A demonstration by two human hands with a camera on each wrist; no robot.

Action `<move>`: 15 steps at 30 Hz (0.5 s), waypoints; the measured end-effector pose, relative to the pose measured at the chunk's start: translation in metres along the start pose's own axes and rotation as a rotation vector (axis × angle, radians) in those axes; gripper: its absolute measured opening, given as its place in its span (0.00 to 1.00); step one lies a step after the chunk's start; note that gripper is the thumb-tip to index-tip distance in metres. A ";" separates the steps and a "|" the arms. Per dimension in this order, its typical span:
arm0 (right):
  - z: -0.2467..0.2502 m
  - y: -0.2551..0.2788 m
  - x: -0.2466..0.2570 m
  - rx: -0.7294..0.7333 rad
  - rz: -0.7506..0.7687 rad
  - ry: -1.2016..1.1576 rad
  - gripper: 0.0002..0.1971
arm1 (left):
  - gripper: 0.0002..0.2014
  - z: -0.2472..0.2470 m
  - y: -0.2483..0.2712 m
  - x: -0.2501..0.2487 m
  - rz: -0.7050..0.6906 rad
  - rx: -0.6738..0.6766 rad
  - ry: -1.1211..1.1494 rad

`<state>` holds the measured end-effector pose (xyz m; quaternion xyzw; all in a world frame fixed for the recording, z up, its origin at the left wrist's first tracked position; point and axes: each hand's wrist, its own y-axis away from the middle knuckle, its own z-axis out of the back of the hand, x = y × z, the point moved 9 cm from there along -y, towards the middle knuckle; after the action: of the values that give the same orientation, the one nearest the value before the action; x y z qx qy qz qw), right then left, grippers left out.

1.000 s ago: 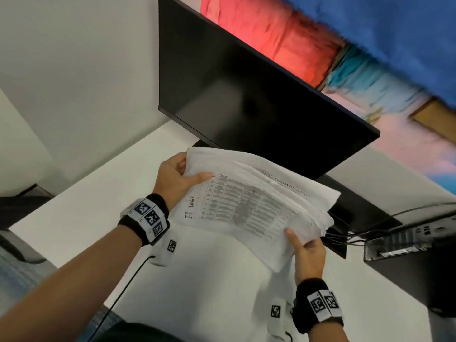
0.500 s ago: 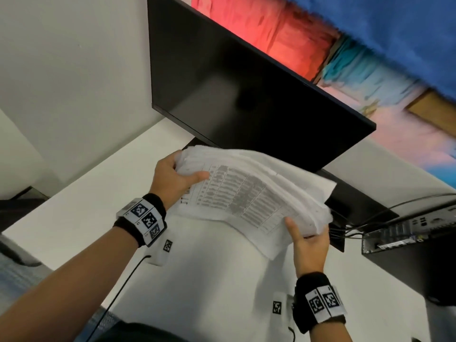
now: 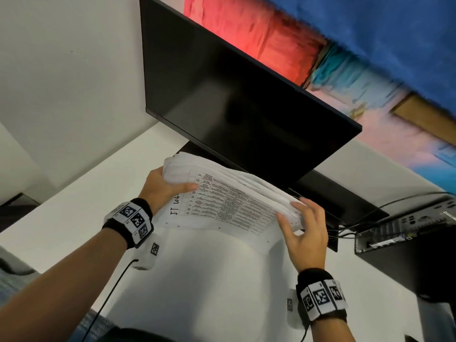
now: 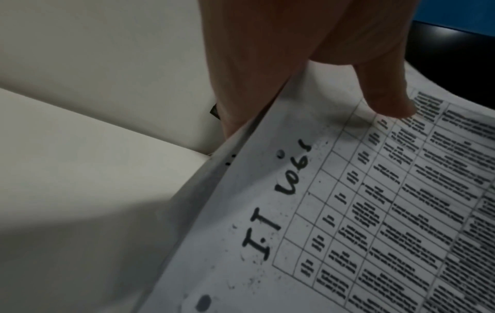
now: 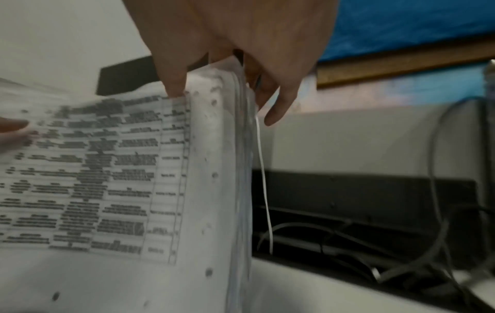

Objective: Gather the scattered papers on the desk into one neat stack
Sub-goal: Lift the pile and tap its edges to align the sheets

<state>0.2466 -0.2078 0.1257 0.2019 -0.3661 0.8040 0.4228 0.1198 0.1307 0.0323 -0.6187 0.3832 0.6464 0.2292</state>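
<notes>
Gripping the papers (image 3: 229, 193) at one end, the left hand (image 3: 160, 188) has its thumb on top and fingers beneath. At the other end the right hand (image 3: 306, 230), fingers spread and nearly straight, presses the stack's edge. Long axis runs hand to hand, above the counter (image 3: 209, 280).
</notes>
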 end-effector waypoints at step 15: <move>-0.030 0.038 -0.104 -0.057 -0.788 -0.602 0.25 | 0.29 -0.030 -0.002 -0.009 0.030 -0.046 -0.003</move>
<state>0.2729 -0.2550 0.0242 0.5366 -0.3896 0.4786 0.5755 0.1414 0.1099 0.0426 -0.6173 0.3770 0.6593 0.2055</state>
